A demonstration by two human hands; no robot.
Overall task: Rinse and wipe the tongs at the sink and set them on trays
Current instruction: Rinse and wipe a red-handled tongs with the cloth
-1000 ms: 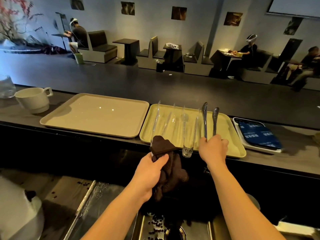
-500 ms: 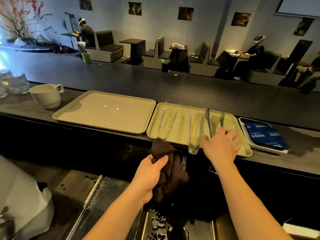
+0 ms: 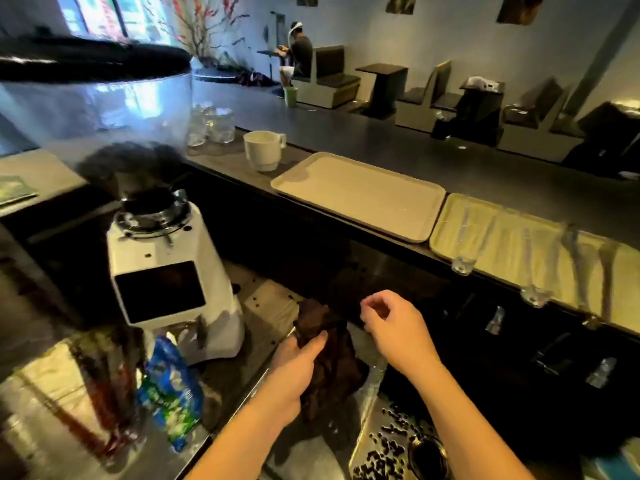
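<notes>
Tongs: metal tongs (image 3: 588, 271) lie lengthwise on the yellow-green tray (image 3: 450, 230) at the right, with two clear plastic tongs (image 3: 465, 244) beside them, hinge ends poking over the near rim.
Look: the metal pair is grey and slim with spoon-shaped tips; motion blur smears its outline.
Trays: the beige tray (image 3: 360, 195) sits just left of the yellow-green one on the dark surface (image 3: 346, 140), edges almost touching.
Left hand (image 3: 294, 372): closed around a dark brown cloth (image 3: 332, 368) above the sink (image 3: 381, 445) edge.
Right hand (image 3: 394, 330): empty, fingers loosely curled, thumb and forefinger nearly meeting, apart from the tongs.
Sink: coffee beans (image 3: 388, 441) scattered around the drain.
Hard to tell: the yellow-green tray's right end is cut off by the frame; the grinder (image 3: 166, 271) hopper at left is blurred.
</notes>
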